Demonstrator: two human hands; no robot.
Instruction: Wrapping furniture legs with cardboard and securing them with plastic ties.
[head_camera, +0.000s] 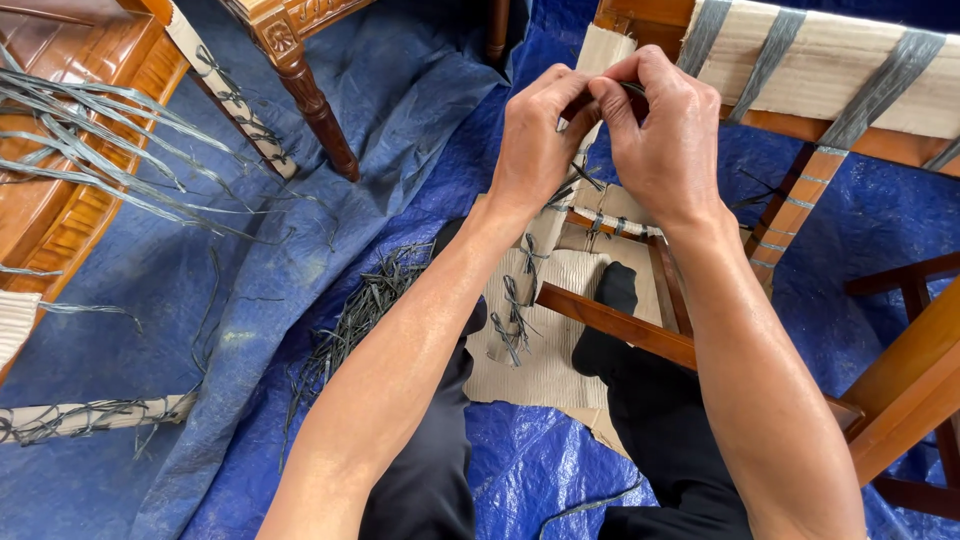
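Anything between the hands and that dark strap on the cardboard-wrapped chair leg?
Nothing visible. Left hand and right hand already pinch the dark strap together at the cardboard-wrapped chair leg.

The scene is bright and evenly lit, with soft daylight and no hard glare. The blue tarp (400, 110) takes a pale sheen on its creases, strongest on the fold towards its left edge. Shadows are soft and short: a dim patch lies under the forearms, and the black trousers (660, 440) lose nearly all detail. The left hand (535, 145) and right hand (665, 135) are sharp, their knuckles and veins clearly modelled by light from above. The polished wooden chair leg (315, 105) shows small highlights. Straight rails bend a little near the picture's corners, a wide-lens effect. Nothing looks motion-blurred.
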